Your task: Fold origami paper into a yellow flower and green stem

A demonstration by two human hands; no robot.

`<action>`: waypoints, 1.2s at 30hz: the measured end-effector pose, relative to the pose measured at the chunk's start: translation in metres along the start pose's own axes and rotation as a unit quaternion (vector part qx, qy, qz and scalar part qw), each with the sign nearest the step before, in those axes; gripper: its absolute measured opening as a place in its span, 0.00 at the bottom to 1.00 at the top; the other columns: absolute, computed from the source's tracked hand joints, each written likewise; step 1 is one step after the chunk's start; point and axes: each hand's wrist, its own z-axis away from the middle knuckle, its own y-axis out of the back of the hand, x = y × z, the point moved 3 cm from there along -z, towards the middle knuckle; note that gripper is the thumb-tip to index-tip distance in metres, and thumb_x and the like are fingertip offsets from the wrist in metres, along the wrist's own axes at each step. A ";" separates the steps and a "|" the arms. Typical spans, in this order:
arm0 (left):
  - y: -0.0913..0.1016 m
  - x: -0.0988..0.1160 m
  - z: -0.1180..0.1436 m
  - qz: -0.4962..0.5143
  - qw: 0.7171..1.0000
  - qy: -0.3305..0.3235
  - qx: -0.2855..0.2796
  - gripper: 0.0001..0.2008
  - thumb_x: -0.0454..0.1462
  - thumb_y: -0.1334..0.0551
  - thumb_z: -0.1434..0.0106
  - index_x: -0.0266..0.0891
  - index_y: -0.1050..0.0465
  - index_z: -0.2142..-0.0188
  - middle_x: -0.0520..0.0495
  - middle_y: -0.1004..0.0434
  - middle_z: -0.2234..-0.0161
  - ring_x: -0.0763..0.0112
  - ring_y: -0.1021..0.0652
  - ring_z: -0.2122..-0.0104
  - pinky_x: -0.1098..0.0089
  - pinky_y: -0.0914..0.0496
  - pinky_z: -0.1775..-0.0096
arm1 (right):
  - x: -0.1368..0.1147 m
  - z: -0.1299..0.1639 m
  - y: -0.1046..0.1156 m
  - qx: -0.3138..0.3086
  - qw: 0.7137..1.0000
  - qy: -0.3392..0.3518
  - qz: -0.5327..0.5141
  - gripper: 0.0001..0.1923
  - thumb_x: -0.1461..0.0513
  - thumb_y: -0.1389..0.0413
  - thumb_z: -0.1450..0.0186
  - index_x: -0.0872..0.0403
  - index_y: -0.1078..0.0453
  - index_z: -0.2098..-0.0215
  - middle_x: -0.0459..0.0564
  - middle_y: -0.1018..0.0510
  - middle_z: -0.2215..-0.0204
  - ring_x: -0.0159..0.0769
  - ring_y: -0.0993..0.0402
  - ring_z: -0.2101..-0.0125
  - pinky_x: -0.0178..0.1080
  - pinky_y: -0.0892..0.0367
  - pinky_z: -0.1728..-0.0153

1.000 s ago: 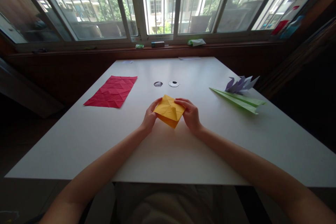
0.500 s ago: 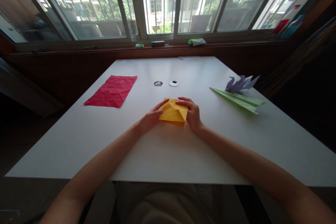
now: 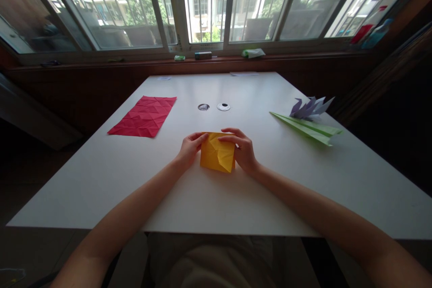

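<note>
At the middle of the white table point(image 3: 101, 175), near its front edge, a folded yellow paper point(image 3: 218, 153) lies under both hands. The piece is roughly square, creased across its face, and appears to rest on the tabletop with its near edge slightly raised; whether it lies fully flat cannot be told.

Left hand point(image 3: 189, 147): fingers curled narrow, pinching the paper's upper left corner. Right hand point(image 3: 243, 149): fingers bent over the top right edge, fingertips pressing on the upper face, thumb hidden behind the paper. Both hands hold the yellow paper; neither is spread wide.

Surroundings: a creased red sheet point(image 3: 143, 117) lies flat well to the left; two round cable holes point(image 3: 213, 107) sit just beyond the hands; a green folded plane point(image 3: 307, 128) and a purple folded figure point(image 3: 309, 107) rest touching each other on the right, well apart from the work.

Risks, as judged:
- The layers may slip out of line under uneven pressure from the two hands, putting any crease off true.
- The grip sits only on the top edge; the loose lower edge could spring open.
- The smooth tabletop offers little hold, so the piece may slide when pressed.
- Heavy pinching at the corner may crumple or tear it.
</note>
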 end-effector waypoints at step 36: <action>-0.001 -0.001 0.002 -0.029 0.999 -0.010 -0.021 0.14 0.41 0.36 0.51 0.35 0.27 0.65 0.45 0.25 0.64 0.69 0.26 0.64 0.68 0.33 0.60 | 0.035 -0.009 0.002 0.062 0.941 -0.257 -0.211 0.14 0.56 0.43 0.47 0.55 0.31 0.66 0.49 0.26 0.67 0.34 0.29 0.69 0.36 0.32 0.71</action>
